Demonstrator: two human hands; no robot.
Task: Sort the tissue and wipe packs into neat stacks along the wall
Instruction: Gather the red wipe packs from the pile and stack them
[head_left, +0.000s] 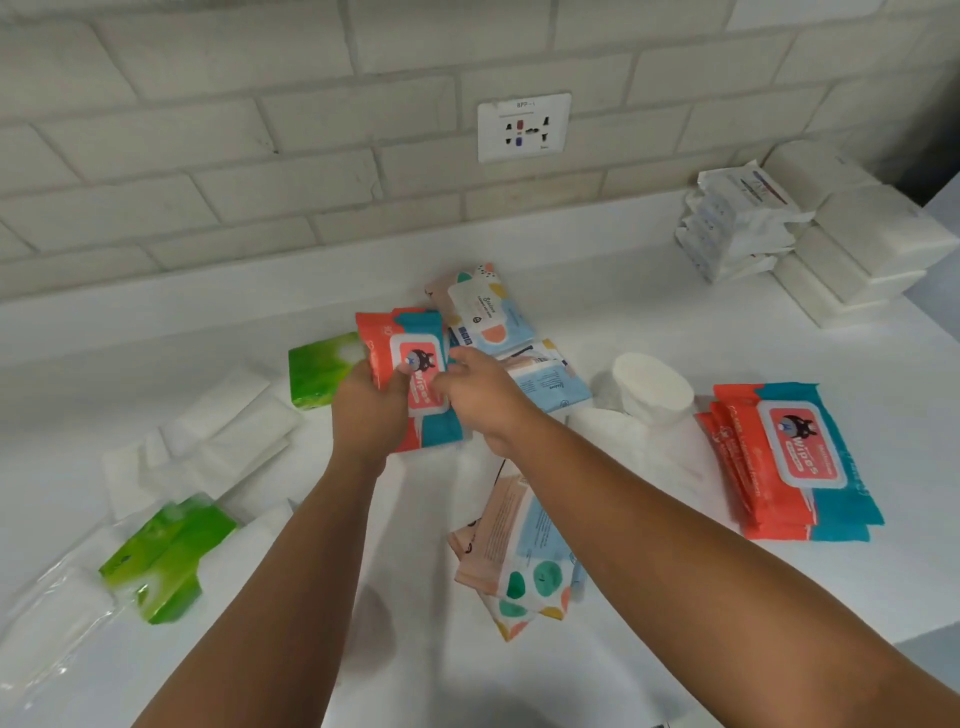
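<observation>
Both hands grip one red wipes pack (421, 364) over the counter (363, 291). The left hand (371, 410) curls round its left edge, thumb on the front, and the right hand (483, 400) pinches its right edge. Far left of the grip lies a clear-wrapped pack (47, 623), then a green pack (166, 556), loose white packs (218, 447) and a second green pack (324, 376) just beside the left hand. Behind and just right of the grip lie pastel packs (483, 312). Spotted packs (519, 551) lie beside the right forearm. Further right sit a white roll (654, 395) and a red stack (795, 462). Well right, white stacks (857, 244) stand along the wall (208, 156).
</observation>
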